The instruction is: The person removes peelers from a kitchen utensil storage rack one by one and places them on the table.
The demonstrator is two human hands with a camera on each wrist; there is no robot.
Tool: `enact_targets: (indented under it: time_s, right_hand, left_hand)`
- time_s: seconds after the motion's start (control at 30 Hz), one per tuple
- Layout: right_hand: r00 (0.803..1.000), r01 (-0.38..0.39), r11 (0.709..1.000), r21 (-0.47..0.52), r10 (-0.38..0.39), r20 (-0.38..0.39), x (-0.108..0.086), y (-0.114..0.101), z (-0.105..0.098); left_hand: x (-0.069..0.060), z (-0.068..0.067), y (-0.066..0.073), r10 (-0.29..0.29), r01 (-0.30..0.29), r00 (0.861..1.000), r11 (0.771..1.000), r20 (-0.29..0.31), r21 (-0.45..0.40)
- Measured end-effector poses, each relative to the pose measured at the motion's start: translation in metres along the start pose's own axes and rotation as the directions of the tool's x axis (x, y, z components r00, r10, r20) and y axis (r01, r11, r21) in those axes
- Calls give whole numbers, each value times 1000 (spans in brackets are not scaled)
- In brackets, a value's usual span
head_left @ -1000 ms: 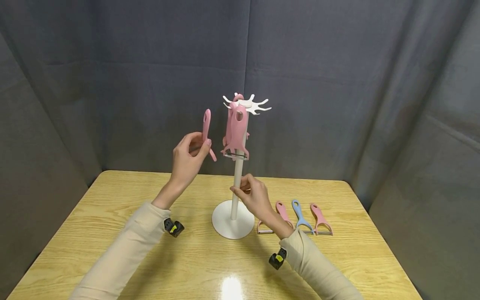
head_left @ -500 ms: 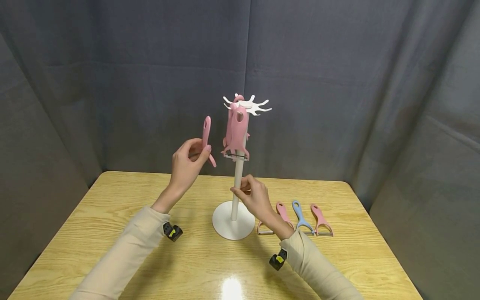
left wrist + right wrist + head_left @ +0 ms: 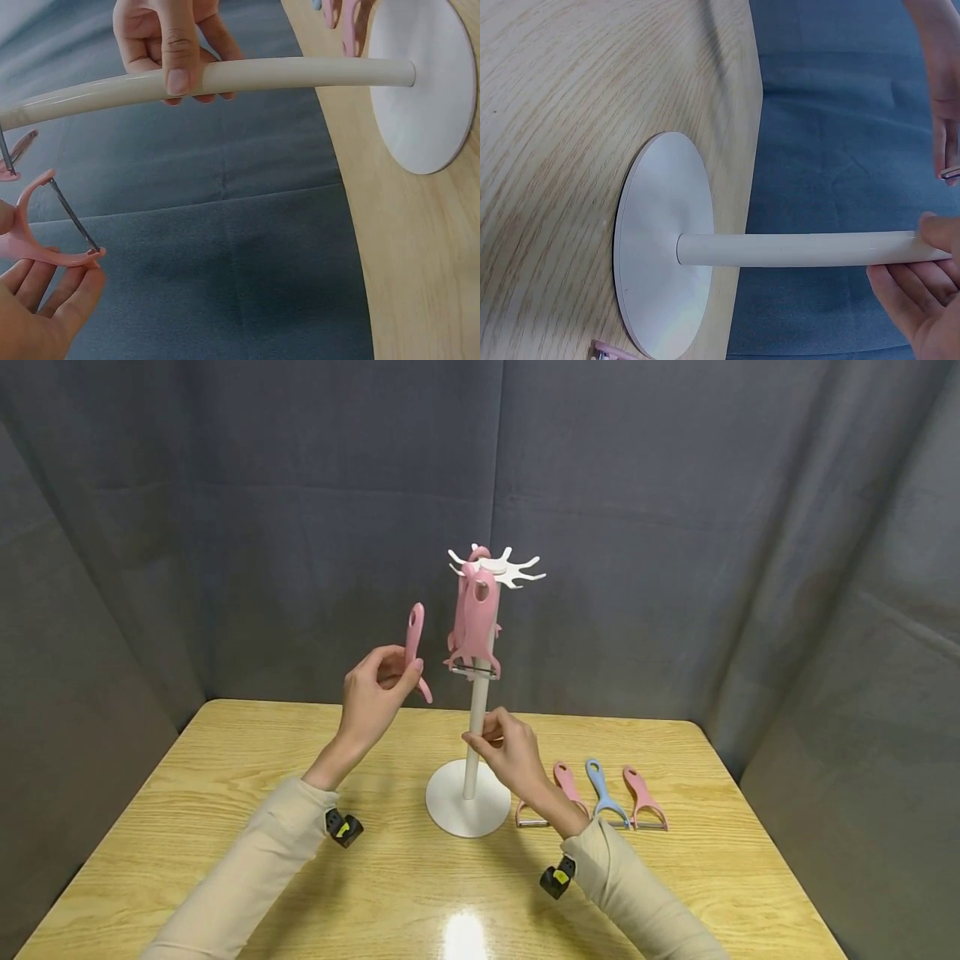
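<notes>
My left hand [image 3: 375,689] pinches a pink peeler [image 3: 414,639] upright, handle end up, just left of the stand and apart from it. In the left wrist view the peeler's metal blade [image 3: 73,214] shows between its two prongs. My right hand [image 3: 512,753] grips the pole [image 3: 478,702] of a white stand with thumb and fingers, above the round base [image 3: 450,814]. Several branching hooks [image 3: 517,572] spread from the stand's top. Pink peelers [image 3: 480,618] hang on its left and front hooks, overlapping, so some are partly hidden.
Right of the base, a blue peeler [image 3: 600,787] lies between pink peelers, one of them the far-right pink peeler [image 3: 637,793]. My right forearm partly covers another pink peeler [image 3: 566,783]. Grey curtains [image 3: 337,543] rise behind and beside the wooden table [image 3: 240,760].
My left hand has lowered a little with the pink peeler, which stays left of the stand. The right hand keeps its grip on the pole.
</notes>
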State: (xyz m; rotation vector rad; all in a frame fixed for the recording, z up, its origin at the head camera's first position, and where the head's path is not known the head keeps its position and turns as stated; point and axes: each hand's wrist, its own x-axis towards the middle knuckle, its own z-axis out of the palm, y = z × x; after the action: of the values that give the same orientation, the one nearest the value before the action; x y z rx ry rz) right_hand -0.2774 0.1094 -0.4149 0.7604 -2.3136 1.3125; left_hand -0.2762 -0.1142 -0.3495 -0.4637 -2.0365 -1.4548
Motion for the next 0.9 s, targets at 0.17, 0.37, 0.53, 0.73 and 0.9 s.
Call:
enact_targets:
  time_s: [0.17,0.37,0.53,0.73,0.9]
  right_hand:
    - [1000,-1,1000,1,1,1,0,0,0]
    - [1000,-12,1000,9,12,7,1,0,0]
    - [1000,-18,1000,11,18,8,0,-1,1]
    - [1000,-12,1000,4,12,4,0,0,2]
    - [1000,-10,1000,-16,10,0,1,0,2]
  left_hand:
    - [-4,1,-3,-8,8,1000,1000,11,19]
    - [-7,0,-6,-12,11,1000,999,7,34]
    - [-9,0,-8,-15,15,1000,999,11,47]
    - [-12,0,-10,-18,17,1000,998,17,64]
    - [-15,1,-11,-20,18,999,998,31,57]
